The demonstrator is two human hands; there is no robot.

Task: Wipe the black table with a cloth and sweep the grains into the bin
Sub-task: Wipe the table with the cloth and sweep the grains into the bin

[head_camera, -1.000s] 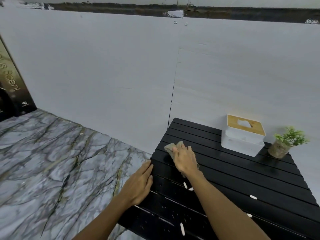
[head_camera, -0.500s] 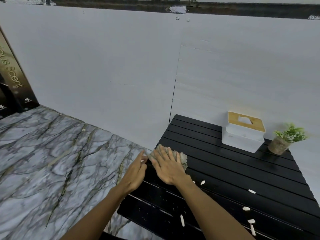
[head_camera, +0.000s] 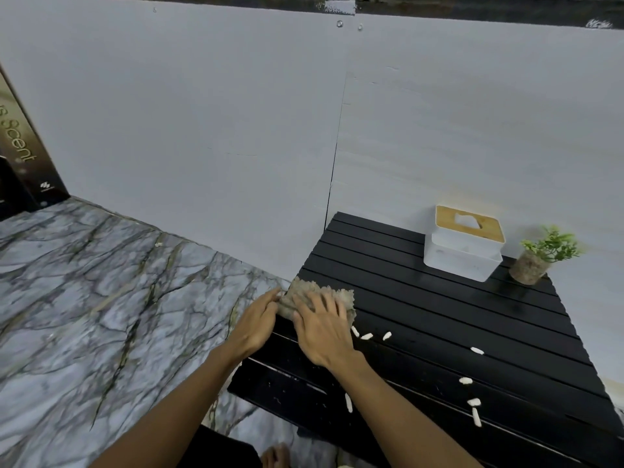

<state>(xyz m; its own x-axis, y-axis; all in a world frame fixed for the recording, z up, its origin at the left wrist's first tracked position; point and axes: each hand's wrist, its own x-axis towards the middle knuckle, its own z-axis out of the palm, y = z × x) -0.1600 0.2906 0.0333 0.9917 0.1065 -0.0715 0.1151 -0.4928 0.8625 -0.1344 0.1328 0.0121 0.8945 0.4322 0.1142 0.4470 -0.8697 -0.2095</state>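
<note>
A black slatted table [head_camera: 422, 319] fills the lower right. A grey-beige cloth [head_camera: 305, 293] lies at its left edge. My right hand [head_camera: 322, 327] presses flat on the cloth with fingers spread. My left hand [head_camera: 256, 324] is held against the table's left edge beside the cloth, fingers straight, fingertips touching the cloth. Several white grains [head_camera: 366, 336] lie scattered on the slats right of my right hand and toward the front right [head_camera: 474, 408]. No bin is in view.
A white tissue box with a wooden lid [head_camera: 464, 246] and a small potted plant [head_camera: 537, 256] stand at the table's back right by the grey wall. Marbled floor [head_camera: 101, 298] spreads to the left. A dark signboard [head_camera: 20, 157] leans at far left.
My right hand slid the cloth leftward to the table's left edge. My left hand rose along that edge to meet the cloth. Grains now lie exposed right of the hand.
</note>
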